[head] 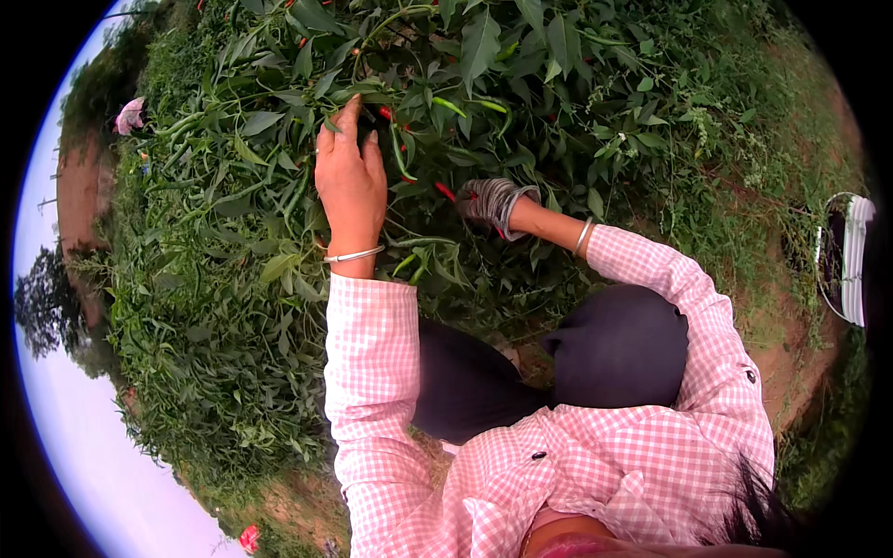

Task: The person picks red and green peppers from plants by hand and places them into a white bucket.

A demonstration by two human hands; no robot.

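Note:
My left hand [352,183], bare with a bangle at the wrist, reaches into the leaves of a chili pepper plant [261,181]. Its fingers are apart and touch the foliage; the fingertips are partly covered by leaves. Just right of it hang a red chili [385,112] and a long green chili [400,155]. A grey striped glove covers my right hand [494,204], which is curled lower in the plant. One red chili [445,192] sticks out from its finger side, and a bit of red shows under the palm. The rest of its grip is hidden.
Green chilies [183,125] hang among dense leaves at left. Weeds [704,132] grow at right. A white ribbed container [852,259] with a wire handle lies at the far right near bare soil [788,349]. My bent knee [617,345] is below my right forearm.

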